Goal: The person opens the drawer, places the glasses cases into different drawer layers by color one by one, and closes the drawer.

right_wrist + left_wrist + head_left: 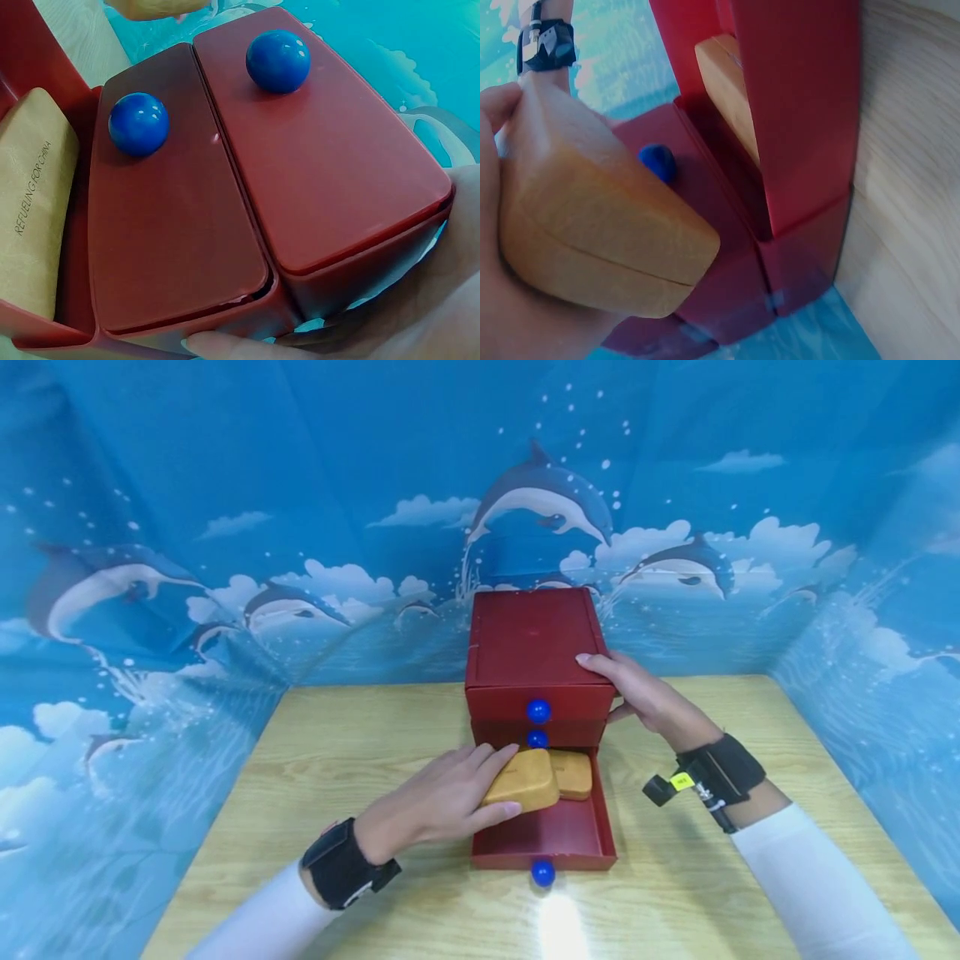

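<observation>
A small dark red drawer cabinet [536,639] with blue ball knobs stands on the table. Its bottom drawer [543,839] is pulled out, while the drawers above are closed. In that drawer, toward the back, sits a tan case [573,774]; in the right wrist view this case [34,202] bears the print "REFUELING FOR CHINA". My left hand [450,793] grips a second tan case [525,779], tilted above the drawer, its seam showing up close in the left wrist view. My right hand [645,693] holds the cabinet's right side, thumb over the top edge.
The light wood-grain table [360,727] extends to both sides of the cabinet. A blue dolphin-print cloth [337,468] hangs behind and at the sides. The bottom drawer's knob [543,873] juts toward the front.
</observation>
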{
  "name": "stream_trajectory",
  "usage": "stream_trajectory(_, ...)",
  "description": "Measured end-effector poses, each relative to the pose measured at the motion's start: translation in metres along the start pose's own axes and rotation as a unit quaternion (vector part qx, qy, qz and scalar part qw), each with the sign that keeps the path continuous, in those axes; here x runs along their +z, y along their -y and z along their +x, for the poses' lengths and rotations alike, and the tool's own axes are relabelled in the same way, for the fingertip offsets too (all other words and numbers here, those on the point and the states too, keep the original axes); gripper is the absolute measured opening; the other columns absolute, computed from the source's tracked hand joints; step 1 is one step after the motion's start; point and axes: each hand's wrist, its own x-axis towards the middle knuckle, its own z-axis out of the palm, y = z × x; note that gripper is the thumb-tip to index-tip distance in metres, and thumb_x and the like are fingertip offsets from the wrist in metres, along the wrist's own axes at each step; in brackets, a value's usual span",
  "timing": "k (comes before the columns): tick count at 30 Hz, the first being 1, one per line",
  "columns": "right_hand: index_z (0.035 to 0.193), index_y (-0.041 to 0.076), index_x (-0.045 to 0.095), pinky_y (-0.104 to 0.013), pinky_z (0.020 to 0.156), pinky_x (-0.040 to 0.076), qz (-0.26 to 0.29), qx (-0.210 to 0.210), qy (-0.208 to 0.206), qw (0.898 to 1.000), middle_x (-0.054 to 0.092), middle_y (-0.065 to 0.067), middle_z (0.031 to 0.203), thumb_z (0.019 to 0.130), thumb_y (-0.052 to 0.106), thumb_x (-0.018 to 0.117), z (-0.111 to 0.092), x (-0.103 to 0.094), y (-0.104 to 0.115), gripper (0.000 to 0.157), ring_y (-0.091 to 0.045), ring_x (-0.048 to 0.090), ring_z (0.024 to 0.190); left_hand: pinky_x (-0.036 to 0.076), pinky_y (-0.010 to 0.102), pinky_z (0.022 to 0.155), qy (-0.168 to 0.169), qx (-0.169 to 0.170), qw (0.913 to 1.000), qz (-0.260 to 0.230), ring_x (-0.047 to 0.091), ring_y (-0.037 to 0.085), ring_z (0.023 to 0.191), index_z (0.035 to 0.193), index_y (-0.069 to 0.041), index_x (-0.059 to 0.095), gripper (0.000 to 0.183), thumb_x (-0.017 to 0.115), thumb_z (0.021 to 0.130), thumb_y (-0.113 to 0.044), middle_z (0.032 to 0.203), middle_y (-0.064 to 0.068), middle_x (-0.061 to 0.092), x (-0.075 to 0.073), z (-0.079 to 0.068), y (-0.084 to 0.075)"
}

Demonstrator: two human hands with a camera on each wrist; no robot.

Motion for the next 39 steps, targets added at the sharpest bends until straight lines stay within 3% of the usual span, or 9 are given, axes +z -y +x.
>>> stream_trajectory(3, 0.143, 0.01, 0.026, -0.052, 0.075, 0.053, 0.001, -0.002, -0.002, 1.0, 0.052, -0.019, 0.125, 0.093, 0.059, 0.046, -0.001, 0.0, -0.001, 0.073, -0.034, 0.056, 0.105, 0.041, 0.028, 0.072, -0.001, 0.02, 0.9996, 0.017, 0.042, 0.01, 0.087, 0.148, -0.009, 0.025, 0.082, 0.024, 0.093, -0.069, 0.106, -0.002, 0.048, 0.003, 0.009, -0.007)
stream_trajectory(11, 0.143, 0.01, 0.027, -0.052, 0.075, 0.053, -0.002, -0.003, -0.006, 1.0, 0.052, -0.019, 0.125, 0.092, 0.059, 0.047, 0.0, -0.001, -0.002, 0.074, -0.034, 0.055, 0.106, 0.046, 0.036, 0.082, 0.036, 0.02, 0.9983, 0.041, 0.042, 0.014, 0.101, 0.15, -0.016, 0.019, 0.083, 0.02, 0.09, -0.073, 0.124, 0.0, 0.047, 0.009, 0.029, -0.024)
stream_trajectory(22, 0.144, 0.01, 0.026, -0.052, 0.074, 0.053, -0.007, -0.006, -0.007, 1.0, 0.052, -0.019, 0.125, 0.094, 0.058, 0.045, -0.002, 0.0, -0.003, 0.072, -0.034, 0.054, 0.107, 0.053, 0.035, 0.078, 0.036, 0.042, 0.9965, 0.062, 0.056, 0.019, 0.108, 0.142, -0.012, 0.038, 0.08, 0.039, 0.088, -0.071, 0.126, 0.006, 0.057, 0.038, 0.044, -0.035)
stream_trajectory(28, 0.143, 0.011, 0.028, -0.051, 0.074, 0.053, -0.003, -0.009, -0.01, 1.0, 0.053, -0.018, 0.124, 0.094, 0.059, 0.045, -0.001, 0.0, -0.004, 0.07, -0.033, 0.055, 0.105, 0.051, 0.029, 0.071, 0.086, 0.006, 0.9953, 0.045, 0.06, 0.013, 0.093, 0.139, -0.013, 0.045, 0.081, 0.049, 0.083, -0.072, 0.116, 0.003, 0.063, 0.051, 0.044, -0.033)
stream_trajectory(31, 0.143, 0.011, 0.028, -0.051, 0.074, 0.053, -0.003, -0.011, -0.011, 1.0, 0.053, -0.018, 0.124, 0.094, 0.059, 0.045, -0.001, 0.0, -0.003, 0.071, -0.033, 0.055, 0.105, 0.049, 0.03, 0.074, 0.112, -0.012, 0.9931, 0.033, 0.06, 0.012, 0.094, 0.138, -0.015, 0.045, 0.081, 0.049, 0.082, -0.073, 0.115, 0.001, 0.064, 0.056, 0.046, -0.031)
stream_trajectory(35, 0.144, 0.011, 0.027, -0.051, 0.074, 0.053, -0.003, -0.013, -0.01, 1.0, 0.053, -0.019, 0.125, 0.094, 0.058, 0.045, -0.001, 0.0, -0.003, 0.071, -0.033, 0.055, 0.106, 0.042, 0.025, 0.06, 0.13, -0.01, 0.9913, 0.015, 0.056, 0.007, 0.076, 0.133, -0.016, 0.05, 0.077, 0.055, 0.08, -0.071, 0.085, -0.007, 0.063, 0.062, 0.049, -0.029)
stream_trajectory(39, 0.144, 0.011, 0.026, -0.052, 0.075, 0.053, -0.004, -0.013, -0.009, 1.0, 0.052, -0.019, 0.125, 0.094, 0.058, 0.045, -0.002, 0.0, -0.002, 0.071, -0.033, 0.054, 0.106, 0.029, 0.025, 0.047, 0.13, 0.001, 0.9914, 0.014, 0.045, 0.005, 0.056, 0.12, -0.017, 0.056, 0.064, 0.062, 0.079, -0.066, 0.064, -0.009, 0.046, 0.062, 0.051, -0.03)
